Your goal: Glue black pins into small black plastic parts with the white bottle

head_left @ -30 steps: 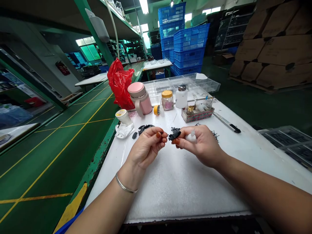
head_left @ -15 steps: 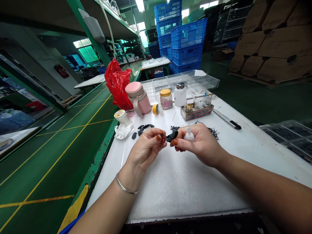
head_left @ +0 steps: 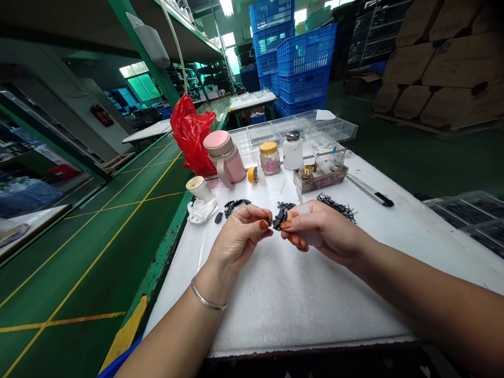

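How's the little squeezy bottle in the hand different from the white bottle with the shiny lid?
The squeeze bottle is tucked in the right hand, while the shiny-lidded bottle stands upright on the table. The squeeze bottle has a thin nozzle; the shiny-lidded bottle has a wide silver lid. The squeeze bottle looks smaller than the shiny-lidded bottle. Both are whitish.

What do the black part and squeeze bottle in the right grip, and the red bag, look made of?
Black part: probably moulded plastic, satin; angular edges, faint sheen. Rubber not excluded.
Squeeze bottle: likely soft plastic; milky, translucent look, mostly hidden by fingers.
Red bag: thin plastic film, glossy; crinkles with bright highlights.
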Demonstrator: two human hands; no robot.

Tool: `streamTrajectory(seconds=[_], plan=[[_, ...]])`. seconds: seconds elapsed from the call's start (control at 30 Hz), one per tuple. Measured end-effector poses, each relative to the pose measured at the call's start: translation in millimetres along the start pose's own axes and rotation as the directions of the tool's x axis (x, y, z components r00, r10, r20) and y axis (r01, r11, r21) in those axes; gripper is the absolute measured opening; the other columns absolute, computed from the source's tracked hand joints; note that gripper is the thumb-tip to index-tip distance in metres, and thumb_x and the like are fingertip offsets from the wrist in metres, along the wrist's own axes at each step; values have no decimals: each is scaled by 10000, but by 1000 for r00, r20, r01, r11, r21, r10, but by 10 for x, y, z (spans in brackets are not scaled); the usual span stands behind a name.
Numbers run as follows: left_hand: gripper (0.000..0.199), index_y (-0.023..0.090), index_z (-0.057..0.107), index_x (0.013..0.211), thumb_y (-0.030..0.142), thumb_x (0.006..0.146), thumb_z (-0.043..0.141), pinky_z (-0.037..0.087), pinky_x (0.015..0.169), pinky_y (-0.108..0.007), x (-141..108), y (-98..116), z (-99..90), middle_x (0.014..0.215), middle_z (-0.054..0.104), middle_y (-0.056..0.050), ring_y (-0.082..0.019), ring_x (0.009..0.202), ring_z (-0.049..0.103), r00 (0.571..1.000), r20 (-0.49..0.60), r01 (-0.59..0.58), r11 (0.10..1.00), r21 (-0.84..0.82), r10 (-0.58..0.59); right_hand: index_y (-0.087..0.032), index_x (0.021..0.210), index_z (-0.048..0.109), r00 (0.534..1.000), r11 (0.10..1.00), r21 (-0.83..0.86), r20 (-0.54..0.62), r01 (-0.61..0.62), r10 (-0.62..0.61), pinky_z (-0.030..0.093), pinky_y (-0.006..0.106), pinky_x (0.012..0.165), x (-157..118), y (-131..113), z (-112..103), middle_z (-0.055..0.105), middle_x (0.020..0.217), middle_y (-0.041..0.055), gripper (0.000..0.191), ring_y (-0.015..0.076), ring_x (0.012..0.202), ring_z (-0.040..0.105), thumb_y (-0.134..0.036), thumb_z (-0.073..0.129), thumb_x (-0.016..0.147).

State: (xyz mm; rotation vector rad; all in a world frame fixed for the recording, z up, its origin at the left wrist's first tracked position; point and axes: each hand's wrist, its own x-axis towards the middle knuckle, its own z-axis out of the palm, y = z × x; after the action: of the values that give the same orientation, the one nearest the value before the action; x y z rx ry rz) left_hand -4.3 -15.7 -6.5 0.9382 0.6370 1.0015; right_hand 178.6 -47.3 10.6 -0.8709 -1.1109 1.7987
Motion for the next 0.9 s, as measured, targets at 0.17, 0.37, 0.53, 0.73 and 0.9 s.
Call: streamTrajectory(seconds=[0.17, 0.37, 0.53, 0.73, 0.9], plan=[[310, 161, 712, 704, 237, 532, 958, 555, 623, -249, 8, -6, 0, 800, 681, -22, -143, 689, 634, 1000, 0, -13, 1000, 8, 13, -117, 595, 682, 999, 998, 49, 17, -44, 43, 301, 193, 427, 0, 4, -8, 559, 496, 13, 127, 79, 452, 465, -209, 696, 682], [310, 159, 716, 700, 244, 528, 960, 556, 631, -259, -1, -3, 8, 797, 678, -25, -145, 683, 633, 1000, 13, -15, 1000, 15, 15, -110, 599, 682, 996, 994, 68, 18, -85, 84, 302, 191, 423, 0, 2, -22, 562, 495, 17, 124, 78, 444, 462, -203, 683, 682], [271, 168, 733, 698, 211, 544, 952, 562, 624, -234, 5, -7, 5, 804, 676, -18, -136, 694, 639, 999, 29, -25, 1000, 0, 25, -108, 602, 685, 996, 995, 54, 14, -87, 87, 304, 189, 419, -2, 0, -9, 560, 499, 16, 131, 76, 441, 461, -214, 685, 680], [259, 181, 746, 697, 211, 544, 953, 573, 624, -222, 24, -19, -16, 808, 677, -11, -126, 698, 641, 998, 46, -33, 999, -1, 33, -107, 594, 685, 996, 994, 64, 14, -87, 86, 305, 180, 415, 6, 4, -14, 555, 488, 15, 121, 72, 441, 462, -196, 680, 676], [262, 183, 746, 694, 218, 540, 956, 573, 612, -218, 31, -28, -21, 807, 676, -8, -125, 693, 642, 999, 43, -28, 1000, 2, 28, -107, 600, 689, 997, 995, 71, 7, -73, 73, 313, 175, 420, 15, 3, -24, 567, 499, 20, 121, 70, 447, 477, -187, 679, 690]])
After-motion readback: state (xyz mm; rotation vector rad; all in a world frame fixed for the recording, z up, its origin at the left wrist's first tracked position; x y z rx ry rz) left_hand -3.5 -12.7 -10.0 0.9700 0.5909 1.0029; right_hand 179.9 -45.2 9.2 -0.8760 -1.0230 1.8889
